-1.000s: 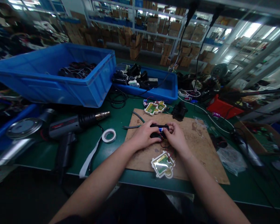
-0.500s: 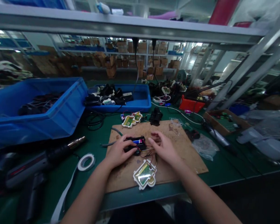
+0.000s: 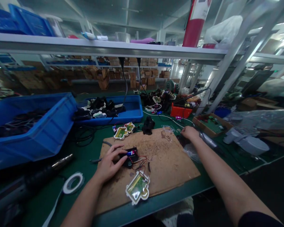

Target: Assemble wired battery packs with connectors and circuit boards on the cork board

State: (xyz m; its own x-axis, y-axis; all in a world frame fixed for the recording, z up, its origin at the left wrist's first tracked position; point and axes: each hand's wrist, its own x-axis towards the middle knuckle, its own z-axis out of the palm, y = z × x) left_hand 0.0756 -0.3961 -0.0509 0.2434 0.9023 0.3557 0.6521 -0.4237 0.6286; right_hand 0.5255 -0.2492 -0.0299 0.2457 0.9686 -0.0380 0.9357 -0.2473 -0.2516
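My left hand grips the left end of a small black plastic housing on the cardboard, thumb along its near side. A blue cylindrical cell sits in the housing. Thin red and dark wires run from it to a white-framed circuit board under a clear cover, close to the board's front edge. My right hand is stretched far to the right, past the cardboard, beside a grey pen-shaped tool and a clear plastic bag. Its fingers are drawn together; what they hold is hidden.
A cardboard sheet covers the green bench. Behind it lie two framed boards and a black housing. Blue bins stand back left. A heat gun and tape roll lie left; an orange-red box is back right.
My right hand has left the wires by the housing and reached out to the right beyond the cardboard. My left hand stays on the housing. The whole view has shifted with my head.
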